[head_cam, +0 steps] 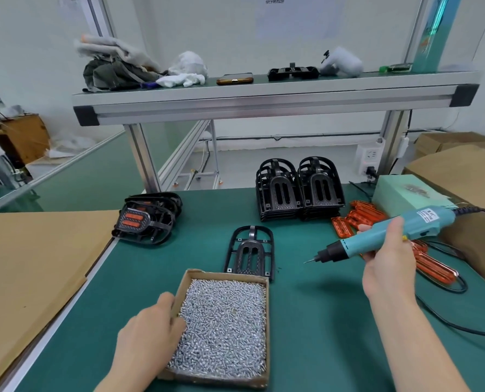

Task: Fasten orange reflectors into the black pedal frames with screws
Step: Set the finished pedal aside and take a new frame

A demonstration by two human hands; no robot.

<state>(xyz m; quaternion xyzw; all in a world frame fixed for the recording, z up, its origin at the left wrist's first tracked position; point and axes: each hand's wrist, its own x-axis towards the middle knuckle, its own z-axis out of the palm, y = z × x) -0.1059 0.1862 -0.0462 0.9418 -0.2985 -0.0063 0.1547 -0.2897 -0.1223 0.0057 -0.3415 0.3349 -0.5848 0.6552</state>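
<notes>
One black pedal frame (249, 251) lies flat mid-table with empty slots. Just in front of it is a cardboard box (267, 306) full of silver screws (227, 321). My left hand (148, 332) reaches into the box's left side, fingers curled down among the screws; whether it holds one is hidden. My right hand (388, 258) grips a teal electric screwdriver (377, 236) above the mat, its bit pointing left toward the frame. Loose orange reflectors (363, 216) lie at the right, partly behind my hand. Finished pedals with orange reflectors (148, 219) are stacked at left.
Two stacks of empty black frames (299, 190) stand at the back of the green mat. A pale green box (408, 193) and cardboard boxes (462, 176) crowd the right. The screwdriver's black cable (447, 321) loops over the mat. Brown cardboard (32, 264) covers the left.
</notes>
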